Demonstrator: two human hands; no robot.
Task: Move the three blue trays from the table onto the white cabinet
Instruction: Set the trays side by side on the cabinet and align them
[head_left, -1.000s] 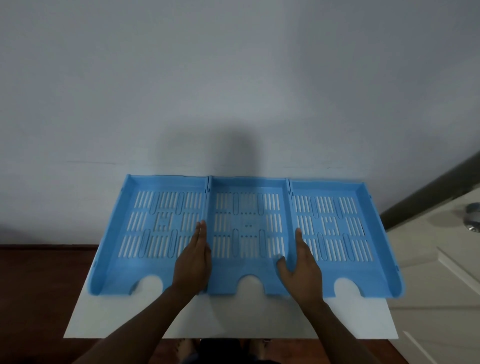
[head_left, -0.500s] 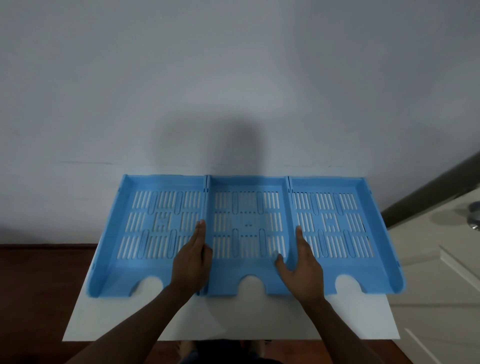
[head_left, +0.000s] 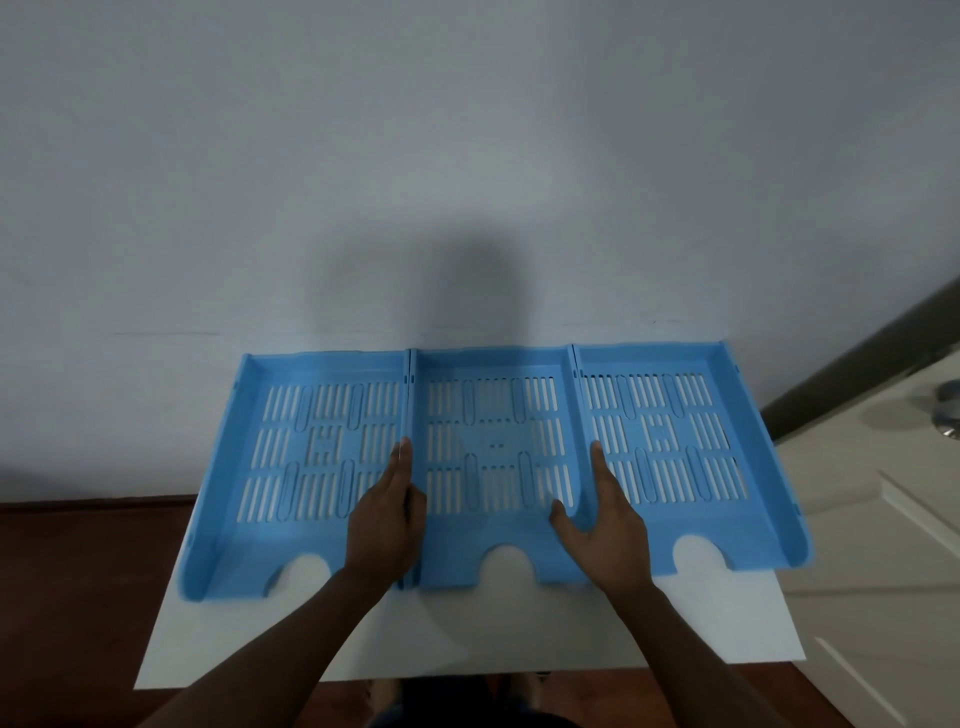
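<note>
A pale grey wall fills the upper part of the view, with a person's shadow cast on it at 12 o'clock. Below it stands a white table (head_left: 291, 654) on a dark red-brown floor, and at 3 o'clock the white cabinet (head_left: 852, 519) sits just beside the table's edge, a metal knob (head_left: 948, 410) showing on it.

Three blue trays lie side by side on the table, touching wall to wall — the left tray (head_left: 270, 467), the middle tray (head_left: 493, 447) and the right tray (head_left: 701, 452), each with a slotted floor and a half-round notch in its near edge.

Both forearms reach in from 6 o'clock. The left hand (head_left: 384, 525) stands on edge, fingers straight and together, laid along the outer side of the middle tray's left wall, fingertips pointing to 12 o'clock; its thumb lies over that wall. The right hand (head_left: 605, 530) mirrors it: straight fingers lie in the right tray along the shared wall, and the thumb is spread across into the middle tray. Neither hand is curled round anything — both press flat, with the middle tray lying between them, flat on the table
</note>
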